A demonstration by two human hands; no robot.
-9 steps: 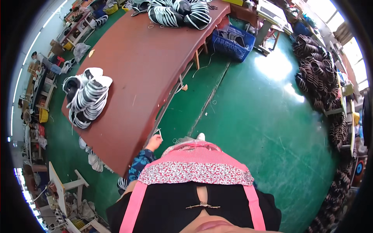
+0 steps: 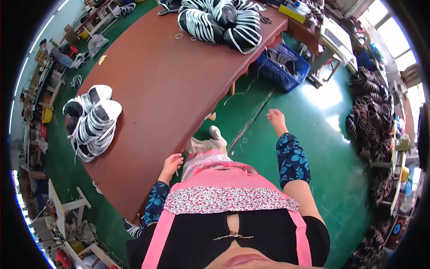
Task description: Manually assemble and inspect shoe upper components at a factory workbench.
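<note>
Right hand now swung out over green floor, fingers loosely spread, nothing held. Left hand curled at brown table edge, grip unclear; striped shoes well beyond fingertips. Edge contact best kept for balance.

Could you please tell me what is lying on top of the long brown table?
On the table: striped shoe uppers at the left edge, a bigger pile at the far end. Whatever lies beneath the piles is hidden.

No labels, signs or screens are legible. One blue rectangular crate stands at 1 o'clock, beside the table.
</note>
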